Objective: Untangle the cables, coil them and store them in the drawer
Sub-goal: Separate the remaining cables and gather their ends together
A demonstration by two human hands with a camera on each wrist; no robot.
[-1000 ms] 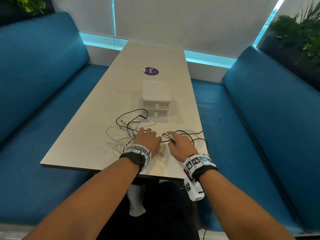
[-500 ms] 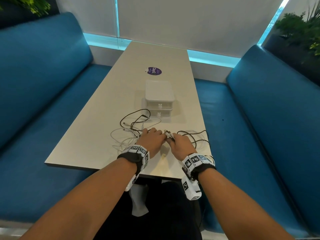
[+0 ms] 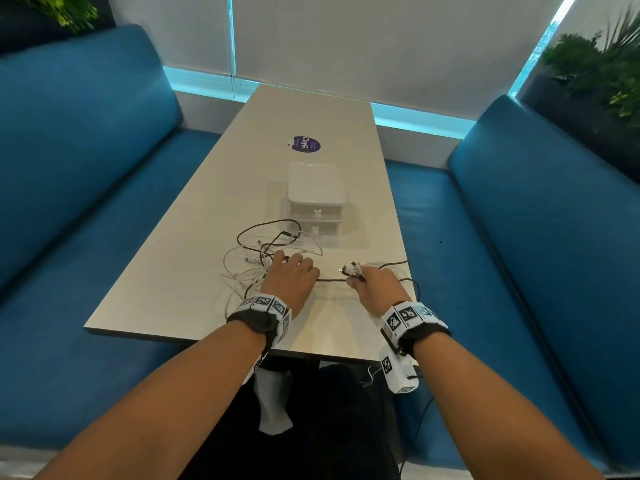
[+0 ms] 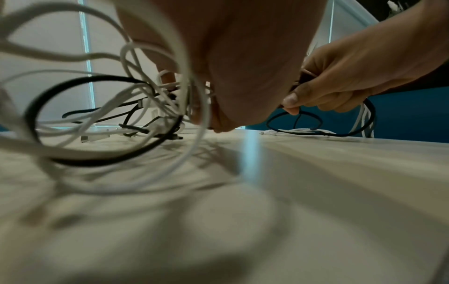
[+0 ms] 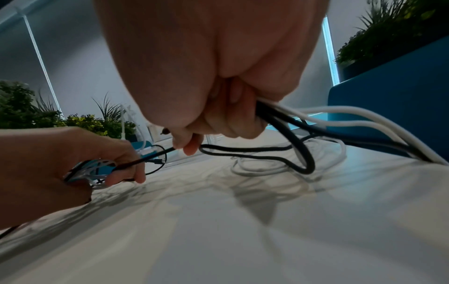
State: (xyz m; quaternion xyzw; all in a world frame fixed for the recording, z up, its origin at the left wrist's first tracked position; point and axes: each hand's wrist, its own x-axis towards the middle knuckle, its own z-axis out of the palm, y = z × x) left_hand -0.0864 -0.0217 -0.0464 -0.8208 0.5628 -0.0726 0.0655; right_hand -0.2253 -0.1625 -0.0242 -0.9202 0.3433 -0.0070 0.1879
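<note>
A tangle of white and black cables point(image 3: 263, 258) lies on the beige table point(image 3: 180, 271), in front of a small white drawer unit point(image 3: 316, 199). My left hand point(image 3: 294, 275) rests on the tangle and grips a bundle of its strands point(image 5: 97, 169). My right hand point(image 3: 372, 282) holds several cable ends, their plugs point(image 3: 351, 268) sticking out past the fingers. A black cable point(image 3: 332, 280) runs taut between the two hands. More black and white loops point(image 5: 301, 153) trail from the right hand toward the table's right edge. Both drawers look closed.
Blue bench seats point(image 3: 519, 254) flank the table on both sides. A purple sticker point(image 3: 305, 144) lies on the table beyond the drawer unit. Plants point(image 3: 602, 64) stand behind the right seat back. The table's near edge point(image 3: 242, 344) is just below my wrists.
My hands were close together over the cables; now they have moved apart, the right hand drawing the black cable to the right until it runs straight between them.
</note>
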